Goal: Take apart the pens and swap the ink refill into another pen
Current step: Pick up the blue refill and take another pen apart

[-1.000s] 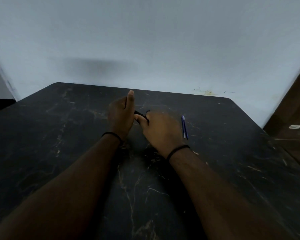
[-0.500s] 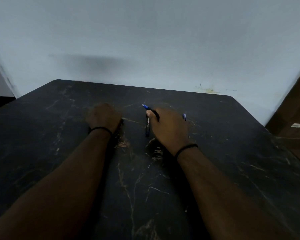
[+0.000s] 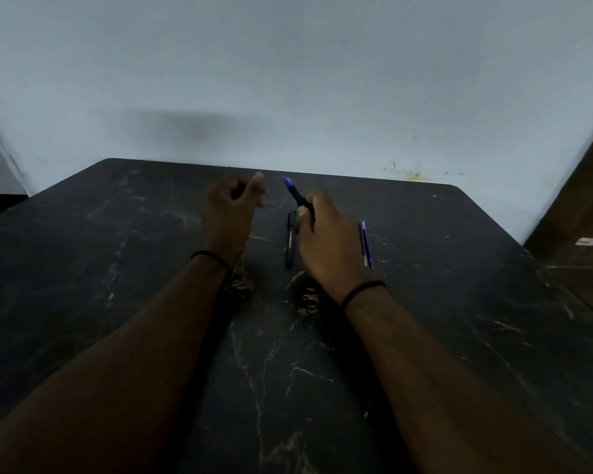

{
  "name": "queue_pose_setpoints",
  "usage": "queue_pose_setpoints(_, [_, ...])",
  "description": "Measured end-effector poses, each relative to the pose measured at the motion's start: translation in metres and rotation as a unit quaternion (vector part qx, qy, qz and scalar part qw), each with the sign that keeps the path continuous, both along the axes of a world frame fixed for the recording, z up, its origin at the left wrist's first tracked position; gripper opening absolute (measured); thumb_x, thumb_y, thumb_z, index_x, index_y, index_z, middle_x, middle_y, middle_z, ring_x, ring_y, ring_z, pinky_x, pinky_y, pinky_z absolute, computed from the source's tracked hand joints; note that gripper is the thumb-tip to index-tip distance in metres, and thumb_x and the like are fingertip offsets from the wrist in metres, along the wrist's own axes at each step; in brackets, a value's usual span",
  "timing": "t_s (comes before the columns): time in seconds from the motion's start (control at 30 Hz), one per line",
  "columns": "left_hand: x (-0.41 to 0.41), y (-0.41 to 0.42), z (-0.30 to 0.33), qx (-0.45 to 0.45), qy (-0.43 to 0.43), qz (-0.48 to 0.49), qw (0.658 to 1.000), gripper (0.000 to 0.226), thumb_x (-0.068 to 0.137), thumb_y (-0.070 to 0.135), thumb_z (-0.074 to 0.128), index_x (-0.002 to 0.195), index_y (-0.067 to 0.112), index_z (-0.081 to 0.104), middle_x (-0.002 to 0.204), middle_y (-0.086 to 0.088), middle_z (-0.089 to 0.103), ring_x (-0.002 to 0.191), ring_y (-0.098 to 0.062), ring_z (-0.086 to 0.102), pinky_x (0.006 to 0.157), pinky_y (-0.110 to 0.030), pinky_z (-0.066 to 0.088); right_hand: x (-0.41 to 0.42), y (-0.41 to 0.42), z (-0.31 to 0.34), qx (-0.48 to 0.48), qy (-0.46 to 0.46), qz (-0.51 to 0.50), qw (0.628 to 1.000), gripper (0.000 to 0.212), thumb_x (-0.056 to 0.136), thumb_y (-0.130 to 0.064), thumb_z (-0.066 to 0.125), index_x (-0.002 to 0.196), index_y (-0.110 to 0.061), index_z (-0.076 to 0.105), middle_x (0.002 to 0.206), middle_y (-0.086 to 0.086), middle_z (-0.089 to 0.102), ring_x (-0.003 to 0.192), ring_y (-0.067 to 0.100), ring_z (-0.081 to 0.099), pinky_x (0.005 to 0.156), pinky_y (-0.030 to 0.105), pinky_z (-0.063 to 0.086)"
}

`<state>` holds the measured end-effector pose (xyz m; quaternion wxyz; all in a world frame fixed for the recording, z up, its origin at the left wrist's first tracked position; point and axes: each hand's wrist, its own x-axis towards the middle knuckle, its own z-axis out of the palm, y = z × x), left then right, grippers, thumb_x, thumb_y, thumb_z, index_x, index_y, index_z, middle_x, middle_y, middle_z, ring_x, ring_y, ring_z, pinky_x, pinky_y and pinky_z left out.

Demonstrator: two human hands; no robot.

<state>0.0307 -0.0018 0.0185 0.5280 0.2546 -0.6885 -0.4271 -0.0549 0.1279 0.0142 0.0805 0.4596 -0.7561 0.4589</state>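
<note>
Hidden or unclear: the lower part of the black pen with a blue tip [image 3: 297,196] is covered by the right hand [image 3: 326,248]; the fingers of that hand are mostly turned away from the camera; the left hand [image 3: 228,217] is blurred, and whether it holds anything small cannot be told; both forearms run off the bottom edge of the view; print on the black pen barrel [image 3: 290,239] is too small to read.

Edges and room: black marble-patterned table [image 3: 117,268] with pale veins; its far edge meets a pale wall [image 3: 288,80]; rounded far corners; the right edge falls away to a brown floor; wide bare surface left of the left hand and right of the thin blue refill [image 3: 366,244]; bare surface also between the forearms.

Hands: right hand clasped around the blue-tipped pen, tip pointing up and to the far left, raised off the table; left hand lifted, fingers loosely curled, thumb up, apart from the pen tip; a black band on each wrist.

Task items: black pen barrel lying on the table between the two hands, just beside the right hand, lengthwise toward the wall; blue refill lying on the table just right of the right hand, roughly parallel to the barrel.
</note>
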Motion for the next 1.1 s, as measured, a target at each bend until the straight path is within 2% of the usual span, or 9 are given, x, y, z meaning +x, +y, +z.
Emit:
queue_pose_setpoints(0.1, [0.001, 0.009, 0.004, 0.145, 0.033, -0.216, 0.965, 0.038, 0.098, 0.036, 0.057, 0.106, 0.001, 0.070, 0.094, -0.007, 0.076, 0.042, -0.010, 0.043, 0.036, -0.018, 0.028, 0.002, 0.002, 0.003, -0.037, -0.049, 0.042, 0.997, 0.009, 0.104, -0.033, 0.041, 0.106, -0.030, 0.049, 0.072, 0.000, 0.062, 0.060, 0.011, 0.059, 0.050, 0.030, 0.044])
queue_pose_setpoints(0.23, [0.002, 0.009, 0.005, 0.199, 0.031, -0.368, 0.908, 0.029, 0.101, 0.025, 0.049, 0.117, 0.007, 0.066, 0.110, -0.004, 0.073, 0.043, -0.006, 0.035, 0.037, -0.019, 0.018, 0.006, 0.000, 0.006, -0.049, -0.250, 0.098, 0.962, 0.034, 0.105, -0.040, 0.038, 0.100, -0.017, 0.063, 0.058, -0.008, 0.053, 0.042, 0.000, 0.046, 0.048, 0.021, 0.035])
queue_pose_setpoints(0.37, [0.003, 0.000, 0.000, 0.244, 0.050, -0.431, 0.867, 0.027, 0.099, 0.020, 0.047, 0.114, 0.012, 0.069, 0.116, -0.006, 0.073, 0.049, -0.002, 0.043, 0.040, -0.018, 0.015, 0.006, 0.002, 0.011, -0.005, -0.522, 0.273, 0.808, 0.043, 0.103, -0.048, 0.037, 0.092, -0.015, 0.062, 0.056, -0.006, 0.041, 0.041, 0.005, 0.024, 0.039, 0.017, 0.016])
queue_pose_setpoints(0.47, [0.005, -0.004, -0.002, 0.251, 0.047, -0.471, 0.845, 0.031, 0.094, 0.025, 0.050, 0.112, 0.016, 0.073, 0.118, -0.004, 0.073, 0.039, 0.002, 0.043, 0.043, -0.019, 0.015, 0.003, 0.006, 0.014, 0.028, -0.607, 0.374, 0.701, 0.042, 0.103, -0.045, 0.039, 0.098, -0.014, 0.067, 0.061, -0.004, 0.044, 0.042, 0.003, 0.025, 0.038, 0.016, 0.016])
queue_pose_setpoints(0.53, [0.004, -0.003, -0.001, 0.250, 0.052, -0.482, 0.838, 0.032, 0.093, 0.025, 0.049, 0.111, 0.015, 0.074, 0.115, -0.004, 0.074, 0.038, 0.002, 0.044, 0.043, -0.019, 0.015, 0.001, 0.009, 0.014, 0.034, -0.620, 0.399, 0.674, 0.038, 0.102, -0.041, 0.041, 0.100, -0.012, 0.065, 0.062, -0.004, 0.045, 0.042, 0.003, 0.028, 0.037, 0.015, 0.019])
queue_pose_setpoints(0.73, [0.001, 0.006, 0.002, 0.227, 0.069, -0.418, 0.877, 0.019, 0.094, 0.017, 0.048, 0.089, 0.013, 0.066, 0.082, -0.002, 0.074, 0.040, -0.007, 0.049, 0.032, -0.013, 0.029, -0.001, 0.004, 0.012, 0.035, -0.560, 0.340, 0.754, 0.037, 0.103, -0.042, 0.041, 0.077, -0.018, 0.050, 0.052, -0.007, 0.032, 0.037, 0.002, 0.023, 0.033, 0.013, 0.015])
queue_pose_setpoints(0.87, [0.001, 0.004, 0.001, 0.229, 0.076, -0.389, 0.889, 0.033, 0.098, 0.013, 0.047, 0.079, 0.018, 0.073, 0.084, -0.003, 0.075, 0.035, -0.007, 0.042, 0.032, -0.013, 0.029, 0.003, -0.001, 0.004, 0.008, -0.450, 0.266, 0.852, 0.030, 0.101, -0.037, 0.050, 0.085, -0.015, 0.060, 0.054, -0.004, 0.039, 0.039, 0.005, 0.027, 0.034, 0.015, 0.021])
queue_pose_setpoints(1.0, [0.003, 0.000, 0.002, 0.227, 0.079, -0.370, 0.898, 0.025, 0.097, 0.015, 0.052, 0.086, 0.018, 0.074, 0.095, -0.002, 0.074, 0.052, -0.015, 0.034, 0.033, -0.015, 0.028, 0.004, -0.004, 0.003, -0.017, -0.412, 0.207, 0.887, 0.042, 0.102, -0.045, 0.044, 0.100, -0.014, 0.071, 0.061, -0.004, 0.050, 0.040, 0.001, 0.037, 0.036, 0.015, 0.029])
queue_pose_setpoints(1.1, [0.005, -0.002, 0.002, 0.228, 0.098, -0.371, 0.895, 0.026, 0.096, 0.017, 0.053, 0.087, 0.020, 0.076, 0.093, 0.000, 0.071, 0.053, -0.015, 0.031, 0.036, -0.016, 0.028, 0.002, -0.002, 0.006, -0.046, -0.371, 0.191, 0.908, 0.029, 0.102, -0.036, 0.049, 0.095, -0.018, 0.071, 0.065, -0.006, 0.056, 0.043, -0.002, 0.042, 0.039, 0.011, 0.032])
